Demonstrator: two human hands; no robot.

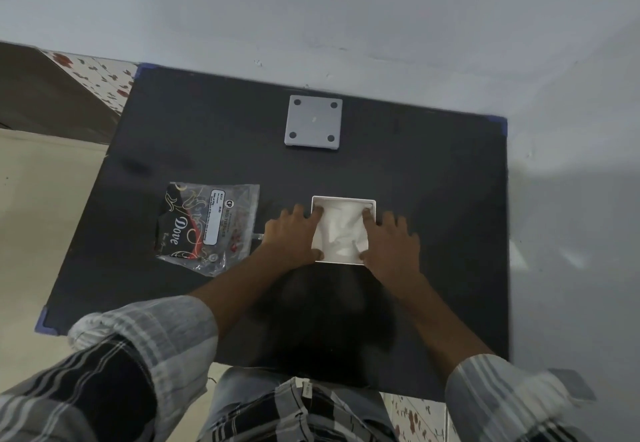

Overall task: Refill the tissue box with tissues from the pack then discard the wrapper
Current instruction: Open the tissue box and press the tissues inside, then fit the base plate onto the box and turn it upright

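Flanking the tissue box (370, 201): seemingly emptied wrapper (207, 225), grey lid (313, 122).

A white square tissue box (343, 230) is sitting open just right of the frame's centre, with rumpled white tissues (341, 233) lying inside it. The wrapper (207, 227), clear plastic with black, gold and red print, is lying flat and crinkled at centre left.
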